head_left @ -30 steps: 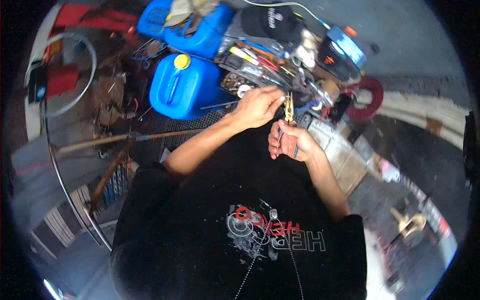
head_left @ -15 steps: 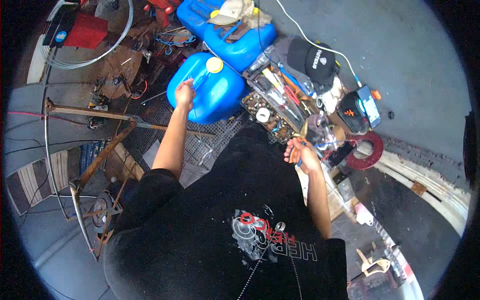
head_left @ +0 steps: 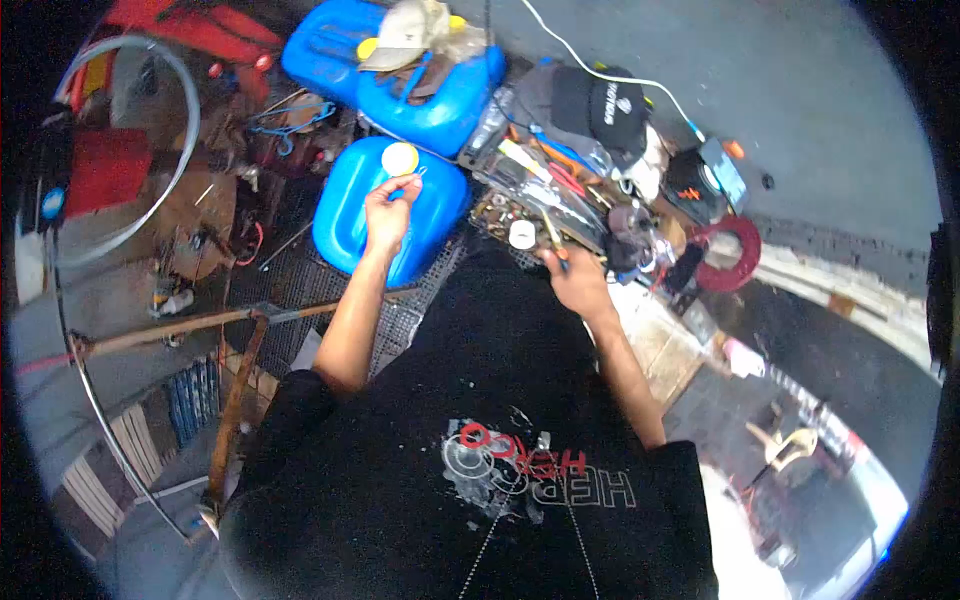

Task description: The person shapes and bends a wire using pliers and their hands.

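- Pinched in the left hand (head_left: 388,217) was what looked like a thin, bent metallic wire (head_left: 422,172), above a blue plastic jerrycan (head_left: 440,212).
- Blue-handled, brass-coloured metal pliers (head_left: 551,230) were clasped in the right hand (head_left: 582,287), near a white ring (head_left: 522,235).
- Both hands had been drawn apart, so the wire was held clear of the pliers.
- Most of the handles was hidden; the wire's shape was blurred.

The item (head_left: 422,172) in the left hand (head_left: 388,215) is too small to name; the right hand (head_left: 580,284) partly hides the pliers (head_left: 553,232).
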`<state>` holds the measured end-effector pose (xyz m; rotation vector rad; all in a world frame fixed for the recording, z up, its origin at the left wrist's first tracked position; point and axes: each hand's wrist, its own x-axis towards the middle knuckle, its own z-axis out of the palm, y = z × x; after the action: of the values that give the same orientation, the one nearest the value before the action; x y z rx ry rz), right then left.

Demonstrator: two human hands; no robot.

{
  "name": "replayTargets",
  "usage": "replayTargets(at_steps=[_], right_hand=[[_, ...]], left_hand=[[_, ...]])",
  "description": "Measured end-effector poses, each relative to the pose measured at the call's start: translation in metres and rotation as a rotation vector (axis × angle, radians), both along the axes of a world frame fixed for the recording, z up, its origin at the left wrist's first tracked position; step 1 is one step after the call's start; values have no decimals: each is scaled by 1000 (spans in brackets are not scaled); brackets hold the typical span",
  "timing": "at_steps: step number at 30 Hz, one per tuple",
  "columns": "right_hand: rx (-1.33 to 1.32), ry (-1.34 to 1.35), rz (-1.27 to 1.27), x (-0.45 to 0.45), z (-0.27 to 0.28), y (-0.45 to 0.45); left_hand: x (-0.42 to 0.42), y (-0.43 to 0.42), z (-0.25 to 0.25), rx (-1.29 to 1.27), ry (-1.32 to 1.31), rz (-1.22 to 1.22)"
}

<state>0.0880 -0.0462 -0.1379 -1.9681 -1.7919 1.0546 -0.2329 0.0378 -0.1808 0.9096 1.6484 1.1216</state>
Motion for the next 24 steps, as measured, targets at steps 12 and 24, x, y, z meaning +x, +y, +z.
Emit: replayTargets(at_steps=[12,24], right_hand=[[142,65,52,-19,53,9],[64,-5,82,-6,88,-10]], left_hand=[[95,-23,67,84,-56,-474],[120,-32,91,-18,-98,-538]])
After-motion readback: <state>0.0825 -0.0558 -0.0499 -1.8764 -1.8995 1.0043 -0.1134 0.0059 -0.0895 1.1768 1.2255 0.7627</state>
